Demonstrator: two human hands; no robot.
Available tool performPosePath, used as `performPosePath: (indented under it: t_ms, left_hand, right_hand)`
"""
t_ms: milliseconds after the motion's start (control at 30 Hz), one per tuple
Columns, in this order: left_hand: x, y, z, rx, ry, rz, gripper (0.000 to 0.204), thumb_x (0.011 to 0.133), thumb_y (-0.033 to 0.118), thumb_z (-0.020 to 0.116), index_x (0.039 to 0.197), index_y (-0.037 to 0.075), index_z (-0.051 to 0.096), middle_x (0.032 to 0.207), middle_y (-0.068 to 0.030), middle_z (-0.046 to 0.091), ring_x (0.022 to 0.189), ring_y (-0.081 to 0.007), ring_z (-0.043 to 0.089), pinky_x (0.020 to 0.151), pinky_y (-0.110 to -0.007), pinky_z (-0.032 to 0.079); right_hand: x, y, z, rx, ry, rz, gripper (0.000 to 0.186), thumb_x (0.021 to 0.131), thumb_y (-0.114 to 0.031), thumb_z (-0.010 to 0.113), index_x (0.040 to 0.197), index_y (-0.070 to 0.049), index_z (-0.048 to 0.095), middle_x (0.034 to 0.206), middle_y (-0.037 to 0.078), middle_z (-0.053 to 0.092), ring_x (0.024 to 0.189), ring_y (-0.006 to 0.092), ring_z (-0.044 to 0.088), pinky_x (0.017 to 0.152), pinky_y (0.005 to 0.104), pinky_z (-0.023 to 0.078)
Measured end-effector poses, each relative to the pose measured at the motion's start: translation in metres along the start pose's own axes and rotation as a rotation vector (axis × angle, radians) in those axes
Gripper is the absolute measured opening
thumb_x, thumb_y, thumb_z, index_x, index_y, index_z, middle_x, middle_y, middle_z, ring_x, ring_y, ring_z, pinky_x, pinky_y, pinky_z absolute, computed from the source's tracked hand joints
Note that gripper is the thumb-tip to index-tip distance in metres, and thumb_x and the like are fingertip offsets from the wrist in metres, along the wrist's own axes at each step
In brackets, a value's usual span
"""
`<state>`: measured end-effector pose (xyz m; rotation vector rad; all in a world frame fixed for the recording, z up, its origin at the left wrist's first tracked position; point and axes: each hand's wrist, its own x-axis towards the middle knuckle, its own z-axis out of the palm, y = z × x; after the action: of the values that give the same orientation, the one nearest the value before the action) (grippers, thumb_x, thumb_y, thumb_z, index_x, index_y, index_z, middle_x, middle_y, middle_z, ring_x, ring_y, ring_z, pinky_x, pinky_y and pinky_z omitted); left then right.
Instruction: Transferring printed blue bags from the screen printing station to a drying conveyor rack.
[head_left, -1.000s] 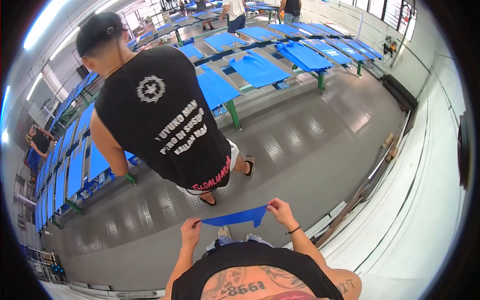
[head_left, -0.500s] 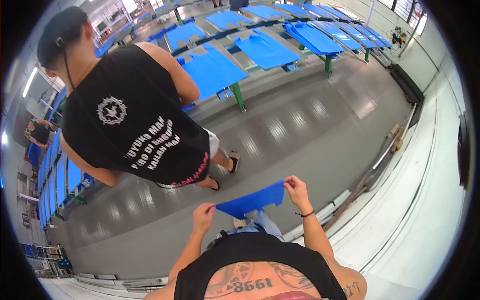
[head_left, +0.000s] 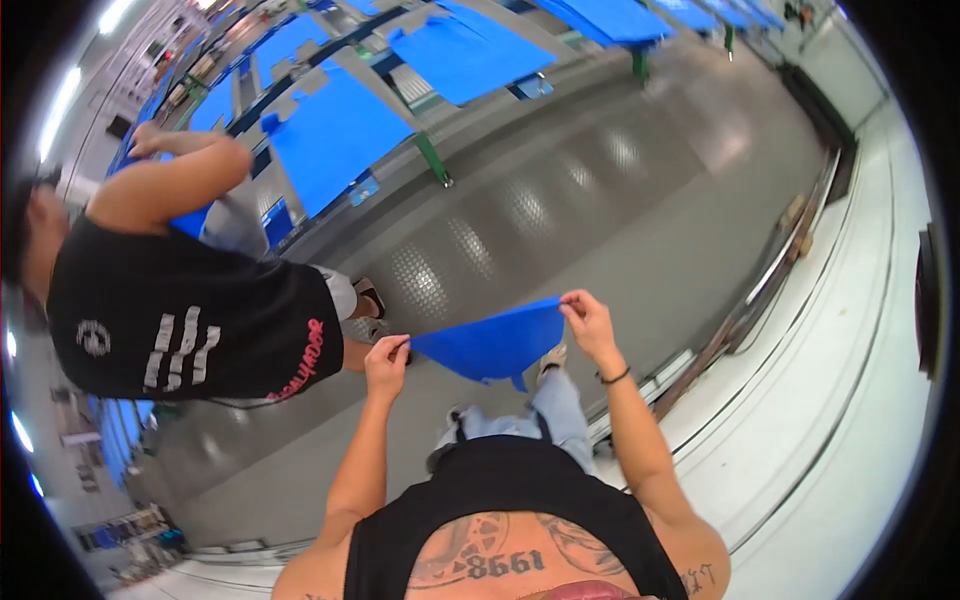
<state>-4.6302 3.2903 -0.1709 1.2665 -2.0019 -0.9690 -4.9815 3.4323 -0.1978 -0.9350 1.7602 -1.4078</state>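
Note:
A blue cut fabric piece [head_left: 492, 342] hangs stretched between my two hands, in front of my legs and above the floor. My left hand [head_left: 387, 366] pinches its left upper corner. At the opposite corner, my right hand [head_left: 588, 322] pinches the cloth between thumb and fingers. The upper edge runs nearly straight, rising to the right, while the lower edge looks uneven. No table touches the piece.
To my left stands a person in a black sleeveless shirt [head_left: 190, 330], one arm over a long table. Blue fabric panels [head_left: 335, 135] lie on tables with green legs [head_left: 432, 160] ahead. A white ledge [head_left: 790, 440] runs along my right, above a grey floor [head_left: 640, 210].
I have raised the fabric piece and moved it forward, and its lower part now hangs down. The person has shifted left in view, with an arm stretched out to the table.

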Motion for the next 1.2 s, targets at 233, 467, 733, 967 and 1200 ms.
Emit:
performPosePath:
  t_ms: [233, 467, 733, 967, 1200]
  left_hand:
    - [0.076, -0.045, 0.061, -0.024, -0.038, -0.168, 0.013, 0.087, 0.002, 0.067, 0.099, -0.003, 0.068, 0.091, -0.0048, 0.067, 0.078, -0.0108, 0.064, 0.073, -0.024, 0.052]
    - [0.157, -0.104, 0.091, -0.086, 0.015, -0.298, 0.013, 0.088, 0.001, 0.066, 0.100, -0.003, 0.066, 0.091, -0.0048, 0.066, 0.079, -0.0105, 0.062, 0.074, -0.023, 0.051]
    - [0.280, -0.237, 0.098, -0.040, 0.171, -0.182, 0.015, 0.089, 0.002, 0.066, 0.104, -0.001, 0.065, 0.089, -0.0065, 0.067, 0.080, -0.0126, 0.064, 0.073, -0.025, 0.052]
    - [0.410, -0.338, 0.116, 0.086, 0.404, 0.029, 0.017, 0.090, 0.006, 0.066, 0.105, -0.002, 0.067, 0.090, -0.0083, 0.071, 0.080, -0.0141, 0.067, 0.076, -0.026, 0.053]
    - [0.434, -0.377, 0.060, 0.032, 0.519, 0.206, 0.020, 0.090, 0.010, 0.068, 0.106, -0.003, 0.067, 0.088, -0.0094, 0.070, 0.076, -0.0138, 0.066, 0.069, -0.025, 0.052]
  right_hand:
    - [0.106, 0.036, -0.021, 0.046, -0.055, 0.005, 0.013, 0.089, -0.008, 0.063, 0.100, -0.001, 0.062, 0.088, 0.014, 0.070, 0.081, 0.0223, 0.069, 0.077, 0.0313, 0.053]
    - [0.211, 0.081, 0.015, 0.073, -0.154, 0.004, 0.014, 0.088, -0.007, 0.062, 0.100, -0.001, 0.061, 0.091, 0.014, 0.070, 0.087, 0.0266, 0.069, 0.080, 0.0329, 0.054]
    - [0.368, 0.143, 0.118, 0.017, -0.128, -0.238, 0.012, 0.086, -0.003, 0.064, 0.097, 0.000, 0.063, 0.089, 0.012, 0.070, 0.083, 0.0217, 0.069, 0.078, 0.0314, 0.054]
    - [0.519, 0.213, 0.190, -0.016, -0.186, -0.588, 0.014, 0.087, -0.003, 0.063, 0.102, -0.003, 0.064, 0.092, 0.014, 0.070, 0.084, 0.0245, 0.069, 0.075, 0.0330, 0.054]
    - [0.532, 0.228, 0.245, 0.064, -0.317, -0.793, 0.027, 0.090, -0.001, 0.059, 0.117, -0.003, 0.060, 0.107, 0.013, 0.069, 0.101, 0.0241, 0.067, 0.086, 0.0320, 0.054]
